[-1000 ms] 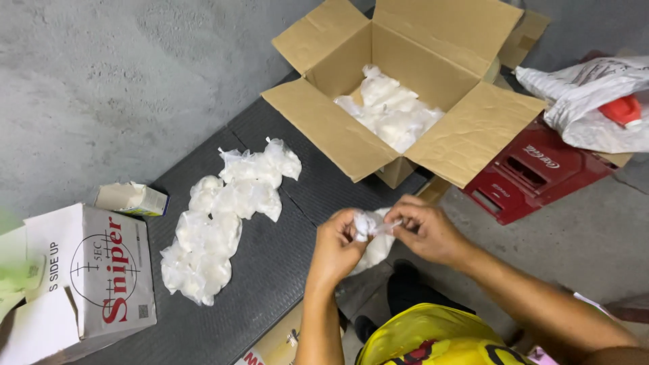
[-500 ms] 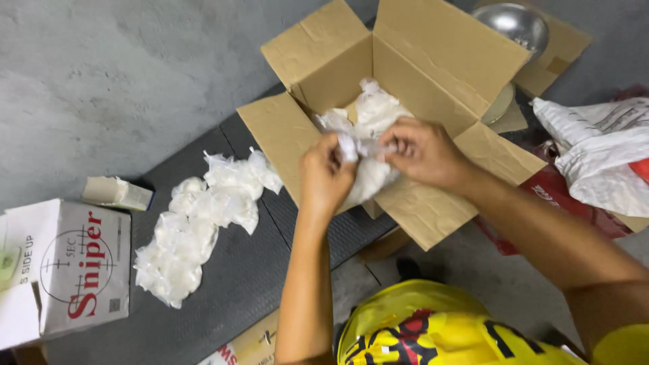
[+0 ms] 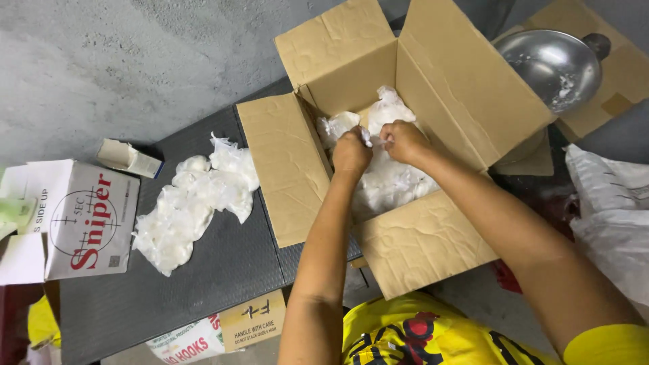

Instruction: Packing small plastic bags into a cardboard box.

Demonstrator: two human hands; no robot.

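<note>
An open brown cardboard box (image 3: 287, 169) sits in front of me with several small white plastic bags of powder (image 3: 395, 108) inside. My left hand (image 3: 351, 152) and my right hand (image 3: 403, 140) are both inside the box, close together. Each pinches the top of one white bag (image 3: 389, 179) between them, just above the others. A pile of similar white bags (image 3: 193, 203) lies on the dark grey mat (image 3: 223, 270) to the left of the box.
A white printed carton (image 3: 84, 220) and a small open box (image 3: 127, 158) lie at the left. A metal bowl (image 3: 554, 64) rests on cardboard at top right. White plastic sacks (image 3: 612, 216) lie at right. Smaller cartons (image 3: 253, 321) sit at the mat's near edge.
Both hands carried the white bag from in front of my body up and into the open cardboard box; the view has shifted closer to the box.
</note>
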